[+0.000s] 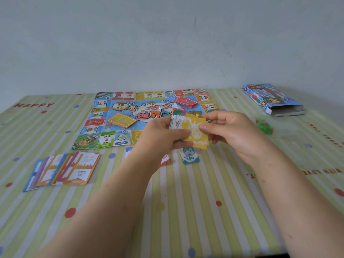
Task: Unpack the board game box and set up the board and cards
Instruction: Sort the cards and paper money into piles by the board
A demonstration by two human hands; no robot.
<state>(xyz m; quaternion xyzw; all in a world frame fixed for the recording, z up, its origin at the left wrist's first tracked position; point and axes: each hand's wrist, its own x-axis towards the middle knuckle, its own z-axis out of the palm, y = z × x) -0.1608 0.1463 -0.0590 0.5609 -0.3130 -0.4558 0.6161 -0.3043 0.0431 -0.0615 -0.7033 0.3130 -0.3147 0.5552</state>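
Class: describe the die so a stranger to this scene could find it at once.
Find the colourful game board on the striped tablecloth. Near its centre, between the orange card stack and the red card stack, stands the die. It is the only small white cube with dots; its neighbours are flat.

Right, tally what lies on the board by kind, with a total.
Red card stack: 1
Orange card stack: 1
Die: 1
Total: 3 on the board, counting only where the left hand and right hand, both holding paper notes, do not hide it.
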